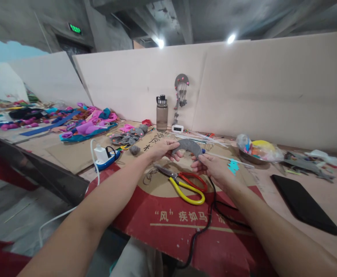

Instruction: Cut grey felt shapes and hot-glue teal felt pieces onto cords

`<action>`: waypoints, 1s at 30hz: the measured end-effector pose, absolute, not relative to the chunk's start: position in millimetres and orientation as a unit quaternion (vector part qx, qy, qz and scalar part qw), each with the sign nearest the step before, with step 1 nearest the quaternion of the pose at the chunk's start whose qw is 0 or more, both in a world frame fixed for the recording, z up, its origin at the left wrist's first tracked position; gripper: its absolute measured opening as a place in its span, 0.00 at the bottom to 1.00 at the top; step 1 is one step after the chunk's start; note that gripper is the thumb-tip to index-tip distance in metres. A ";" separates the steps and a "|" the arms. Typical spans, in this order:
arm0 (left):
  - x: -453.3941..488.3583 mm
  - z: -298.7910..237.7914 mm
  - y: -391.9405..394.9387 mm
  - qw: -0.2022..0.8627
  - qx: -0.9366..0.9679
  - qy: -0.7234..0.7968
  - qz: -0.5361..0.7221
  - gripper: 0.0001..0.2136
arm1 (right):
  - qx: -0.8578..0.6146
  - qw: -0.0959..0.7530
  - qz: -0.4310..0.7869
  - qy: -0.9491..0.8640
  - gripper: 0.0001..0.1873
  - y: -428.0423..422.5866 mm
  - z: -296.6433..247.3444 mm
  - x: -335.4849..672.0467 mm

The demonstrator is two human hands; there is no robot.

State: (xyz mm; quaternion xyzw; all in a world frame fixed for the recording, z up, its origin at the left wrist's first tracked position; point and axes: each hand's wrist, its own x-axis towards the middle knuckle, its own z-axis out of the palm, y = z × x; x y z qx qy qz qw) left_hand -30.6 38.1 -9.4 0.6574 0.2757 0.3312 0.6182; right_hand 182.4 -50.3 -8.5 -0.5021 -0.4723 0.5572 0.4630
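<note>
Between my two hands is a grey felt crescent [189, 145], arched upward above the cardboard. My left hand [166, 149] pinches its left end between thumb and fingers. At the other end my right hand [205, 164] grips it the same way. Below them lie scissors [186, 184] with one yellow and one red handle loop, blades pointing up and left. A similar grey crescent with pink dots and dangling pieces [181, 82] hangs on the pale board behind. Grey felt pieces [126, 136] and a small grey ball [134, 149] lie left of my hands.
A water bottle [162, 114] and a small white digital device [177, 129] stand at the back. Left are a power adapter [101, 154] and colourful fabric [90, 121]. On the right are a metal bowl [253, 157] and a black phone-like slab [304, 204]. A black cable [196, 238] crosses the red cardboard.
</note>
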 end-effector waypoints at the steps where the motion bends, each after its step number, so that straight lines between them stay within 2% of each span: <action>1: -30.6 -9.3 37.6 0.619 0.658 0.273 0.332 0.21 | -0.500 0.464 0.556 -0.474 0.13 -50.1 -8.8 182.6; 4: -29.8 -7.6 35.3 0.615 0.658 0.271 0.341 0.20 | -0.491 0.471 0.563 -0.470 0.14 -48.9 -9.8 184.3; 8: -28.4 -4.0 33.4 0.612 0.641 0.291 0.360 0.18 | -0.511 0.486 0.557 -0.438 0.23 -46.3 -10.6 187.2; 11: -27.4 -2.6 32.7 0.603 0.632 0.305 0.378 0.16 | -0.554 0.476 0.526 -0.436 0.27 -46.6 -9.3 187.2; 15: -25.4 -0.5 28.2 0.599 0.644 0.293 0.374 0.16 | -0.599 0.453 0.478 -0.454 0.23 -51.0 -5.4 184.5; 21: -22.1 1.9 22.3 0.611 0.655 0.277 0.347 0.18 | -0.596 0.472 0.443 -0.476 0.16 -50.7 -4.7 184.3; 30: -20.2 -5.3 28.4 0.637 0.631 0.266 0.354 0.19 | -0.561 0.506 0.420 -0.503 0.15 -46.9 -12.0 187.2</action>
